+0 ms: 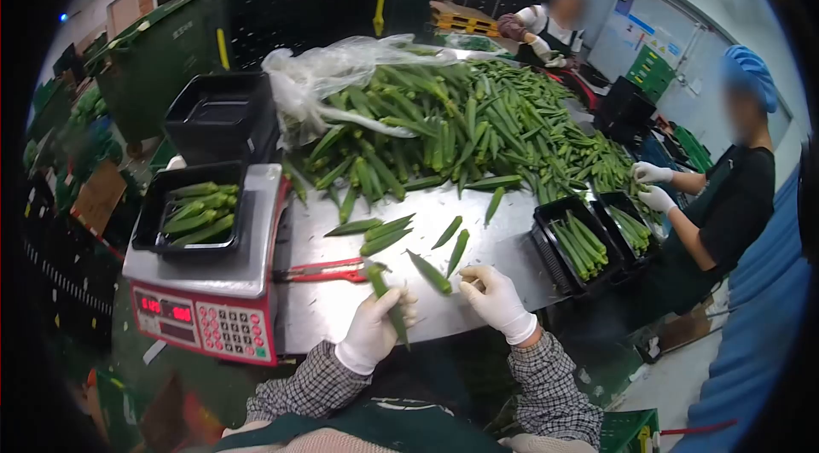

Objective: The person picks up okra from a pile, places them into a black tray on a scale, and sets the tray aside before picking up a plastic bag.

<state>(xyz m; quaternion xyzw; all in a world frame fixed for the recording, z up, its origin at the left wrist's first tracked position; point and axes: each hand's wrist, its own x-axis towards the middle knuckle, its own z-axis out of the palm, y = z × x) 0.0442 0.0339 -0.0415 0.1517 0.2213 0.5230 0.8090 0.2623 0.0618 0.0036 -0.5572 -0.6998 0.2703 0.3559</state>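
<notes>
My left hand (pixel 365 332), in a white glove, is closed around an okra pod (pixel 391 304) that points up and away from me. My right hand (pixel 496 304), also gloved, hovers by the table edge with loosely curled fingers; a gap shows between thumb and forefinger, and I see nothing in it. Just left of it lies a single okra (pixel 429 272) on the metal table (pixel 512 240). Several more loose pods lie farther in. Red-handled shears (pixel 320 270) rest beyond my left hand, beside the scale.
A large okra heap (pixel 461 124) covers the back of the table, partly under clear plastic (pixel 341 69). A black tray of okra (pixel 188 207) sits on a red scale (pixel 200 316). Filled trays (pixel 580 244) stand at right. Two co-workers (pixel 725 188) work nearby.
</notes>
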